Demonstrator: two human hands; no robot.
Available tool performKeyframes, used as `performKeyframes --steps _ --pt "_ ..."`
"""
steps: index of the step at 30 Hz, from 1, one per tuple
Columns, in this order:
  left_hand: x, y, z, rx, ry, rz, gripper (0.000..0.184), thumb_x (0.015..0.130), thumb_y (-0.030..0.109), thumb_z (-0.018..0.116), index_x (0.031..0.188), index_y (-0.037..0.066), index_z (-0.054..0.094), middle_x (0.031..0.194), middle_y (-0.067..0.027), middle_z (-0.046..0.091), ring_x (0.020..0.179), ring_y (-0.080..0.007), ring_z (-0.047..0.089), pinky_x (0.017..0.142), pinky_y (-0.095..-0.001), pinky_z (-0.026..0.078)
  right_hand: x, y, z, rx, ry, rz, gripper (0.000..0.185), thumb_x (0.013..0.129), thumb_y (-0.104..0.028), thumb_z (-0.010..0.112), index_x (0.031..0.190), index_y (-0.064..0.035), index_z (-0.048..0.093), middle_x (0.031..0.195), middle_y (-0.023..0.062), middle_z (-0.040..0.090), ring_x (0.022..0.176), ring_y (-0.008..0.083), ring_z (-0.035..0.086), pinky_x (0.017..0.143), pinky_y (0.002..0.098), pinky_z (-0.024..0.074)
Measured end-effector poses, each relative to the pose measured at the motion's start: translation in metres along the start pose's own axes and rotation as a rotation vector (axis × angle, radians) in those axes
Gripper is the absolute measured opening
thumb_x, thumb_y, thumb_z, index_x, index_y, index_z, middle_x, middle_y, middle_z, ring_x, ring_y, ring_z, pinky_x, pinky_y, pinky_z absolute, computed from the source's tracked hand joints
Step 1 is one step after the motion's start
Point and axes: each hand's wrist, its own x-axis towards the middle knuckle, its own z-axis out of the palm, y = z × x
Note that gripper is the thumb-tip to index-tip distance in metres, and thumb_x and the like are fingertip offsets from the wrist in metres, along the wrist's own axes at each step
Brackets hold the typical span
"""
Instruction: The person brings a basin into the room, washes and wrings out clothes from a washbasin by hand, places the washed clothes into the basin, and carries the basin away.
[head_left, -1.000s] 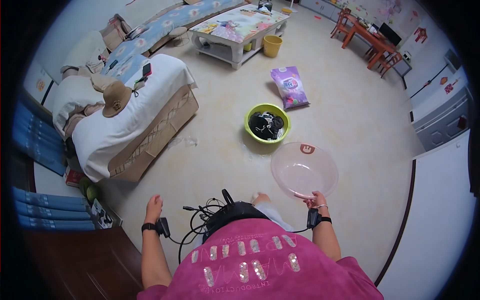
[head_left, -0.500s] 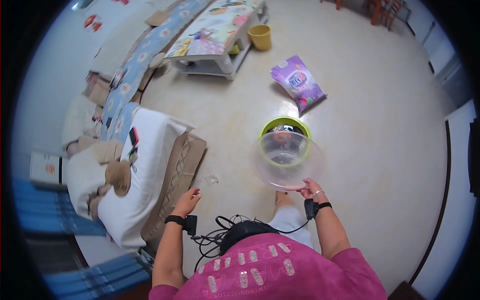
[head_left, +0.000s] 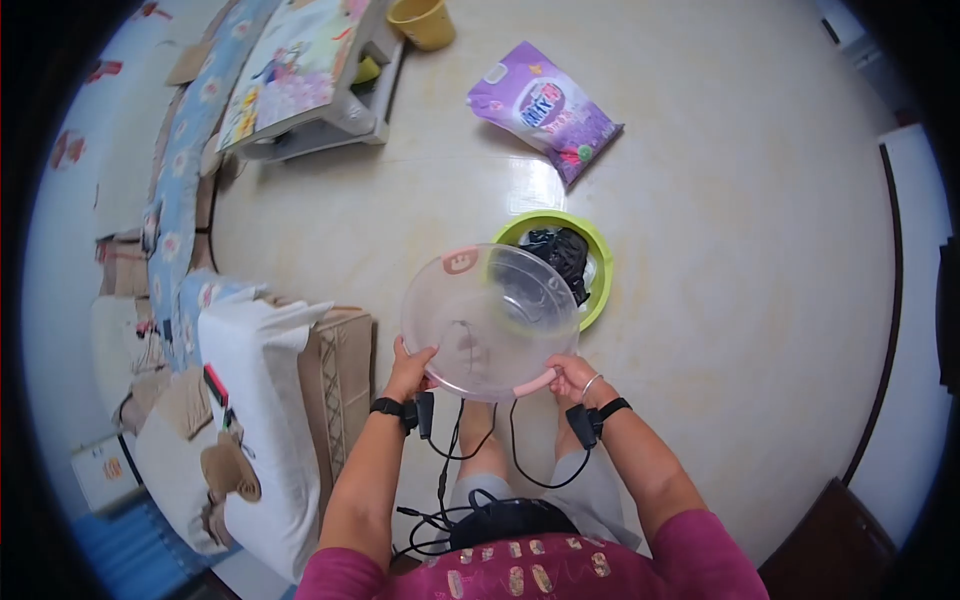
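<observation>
A clear plastic basin [head_left: 470, 330] with pink handles is held up in front of my body. My left hand [head_left: 408, 368] grips its near-left rim, thumb on the inside. On the near-right side, my right hand [head_left: 573, 376] is closed on the pink handle. Behind the clear basin and partly covered by it, a green basin [head_left: 601, 270] stands on the floor with dark and white clothes [head_left: 560, 255] in it. A purple detergent bag [head_left: 545, 110] lies on the floor beyond the green basin.
A sofa [head_left: 265, 420] with a white cover, a brown hat [head_left: 230, 468] and a phone is at the left. A low table [head_left: 295, 75] and a yellow bin [head_left: 422, 22] stand at the upper left. Dark cables hang between my wrists.
My left hand has moved in and taken hold of the clear basin's rim. The clear basin has shifted left, uncovering more of the green basin. The view has turned and tilted down.
</observation>
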Motion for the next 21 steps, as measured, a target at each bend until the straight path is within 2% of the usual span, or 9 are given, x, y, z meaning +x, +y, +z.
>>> performKeyframes --steps 4,6,7,9,10,12,13,15,21 --pt "0.033 0.010 0.028 -0.008 -0.002 0.047 0.086 0.077 0.011 0.058 0.140 0.015 -0.002 0.115 -0.0162 0.047 0.066 -0.0219 0.056 0.051 -0.0355 0.051 0.027 -0.001 -0.002 0.014 0.200 -0.102 0.022 0.076 -0.019 0.061 0.091 -0.0043 0.055 0.068 0.0065 0.058 0.052 0.0142 0.055 0.042 0.0253 0.0472" --pt "0.047 0.025 0.046 -0.005 -0.078 0.007 0.083 0.077 0.010 0.058 0.139 0.014 0.003 0.114 -0.0172 0.046 0.067 -0.0222 0.056 0.052 -0.0347 0.051 0.052 0.005 -0.004 -0.344 0.844 -0.464 0.029 0.076 -0.025 0.063 0.094 -0.0034 0.055 0.073 0.0084 0.060 0.056 0.0163 0.058 0.044 0.0262 0.0480" --pt "0.054 0.031 0.055 0.019 -0.060 0.027 0.081 0.076 0.008 0.057 0.138 0.011 0.004 0.117 -0.0200 0.045 0.067 -0.0233 0.057 0.049 -0.0332 0.051 0.069 0.013 -0.018 -0.340 0.857 -0.441 0.029 0.076 -0.025 0.063 0.094 -0.0034 0.055 0.073 0.0084 0.060 0.056 0.0163 0.058 0.044 0.0262 0.0480" --pt "0.059 0.039 0.059 0.034 -0.037 0.087 0.079 0.075 0.004 0.054 0.137 0.006 0.005 0.118 -0.0222 0.044 0.061 -0.0230 0.057 0.044 -0.0306 0.050 0.106 0.022 -0.057 -0.659 0.951 -0.661 0.033 0.080 -0.030 0.061 0.096 -0.0017 0.056 0.083 0.0113 0.062 0.064 0.0194 0.061 0.054 0.0262 0.0506" --pt "0.060 0.043 0.057 0.025 -0.036 0.071 0.079 0.075 0.004 0.054 0.137 0.006 0.005 0.118 -0.0222 0.044 0.061 -0.0230 0.057 0.044 -0.0306 0.050 0.098 0.003 -0.057 -0.674 0.951 -0.647 0.033 0.080 -0.030 0.061 0.096 -0.0017 0.056 0.083 0.0113 0.062 0.064 0.0194 0.061 0.054 0.0262 0.0506" --pt "0.060 0.034 0.028 0.099 -0.004 0.193 0.077 0.075 0.002 0.053 0.136 0.007 0.007 0.112 -0.0200 0.047 0.057 -0.0209 0.056 0.043 -0.0287 0.049 0.090 -0.019 -0.051 -0.108 0.722 -0.463 0.033 0.085 -0.031 0.057 0.098 -0.0009 0.057 0.091 0.0125 0.063 0.076 0.0213 0.063 0.065 0.0279 0.0515" --pt "0.062 0.039 0.017 0.104 -0.004 0.191 0.077 0.075 0.002 0.053 0.136 0.007 0.007 0.112 -0.0200 0.047 0.057 -0.0209 0.056 0.043 -0.0287 0.049 0.098 -0.035 -0.051 -0.104 0.721 -0.460 0.033 0.085 -0.031 0.057 0.098 -0.0009 0.057 0.091 0.0125 0.063 0.076 0.0213 0.063 0.065 0.0279 0.0515" --pt "0.052 0.047 -0.002 0.144 -0.031 0.169 0.075 0.075 0.001 0.052 0.136 0.007 0.009 0.110 -0.0182 0.048 0.057 -0.0189 0.056 0.042 -0.0276 0.048 0.117 -0.056 -0.053 0.192 0.418 -0.617 0.032 0.091 -0.027 0.050 0.106 0.0007 0.055 0.098 0.0124 0.062 0.089 0.0210 0.060 0.077 0.0299 0.0494" --pt "0.058 0.044 0.000 0.193 -0.012 0.220 0.074 0.076 -0.001 0.052 0.137 0.009 0.011 0.108 -0.0161 0.050 0.055 -0.0154 0.056 0.043 -0.0251 0.048 0.210 -0.132 -0.056 0.434 0.026 -0.637 0.037 0.093 -0.029 0.047 0.114 0.0012 0.050 0.116 0.0150 0.054 0.109 0.0240 0.053 0.093 0.0339 0.0437"
